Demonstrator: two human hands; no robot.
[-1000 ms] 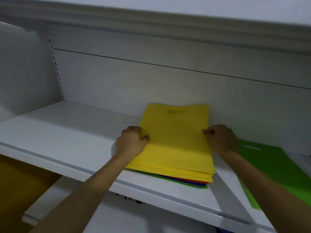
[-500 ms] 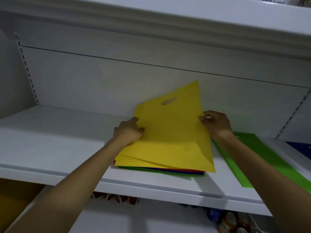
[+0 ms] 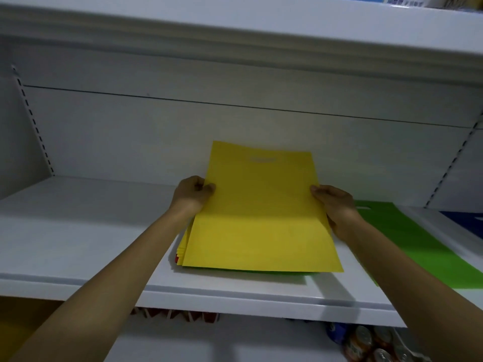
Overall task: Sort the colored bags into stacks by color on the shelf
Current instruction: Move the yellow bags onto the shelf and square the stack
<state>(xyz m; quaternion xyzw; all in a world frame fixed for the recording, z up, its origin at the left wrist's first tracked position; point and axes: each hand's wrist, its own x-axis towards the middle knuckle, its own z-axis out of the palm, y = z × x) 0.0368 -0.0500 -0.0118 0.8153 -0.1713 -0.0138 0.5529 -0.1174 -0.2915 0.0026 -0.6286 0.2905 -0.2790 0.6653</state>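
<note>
Fingers [image 3: 206, 188]: curled, pinching flat yellow fabric bag [image 3: 261, 218].
Done: flat green bag [image 3: 418, 246] to their right (blue bag [image 3: 467, 218] beyond).
Left: mixed pile [image 3: 181, 250] beneath.

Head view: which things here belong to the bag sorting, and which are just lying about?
Job: top yellow bag, pinched by left hand and right hand; mixed pile under it; green bag; blue bag; shelf.
Lying about: cans and red packets below the shelf.
</note>
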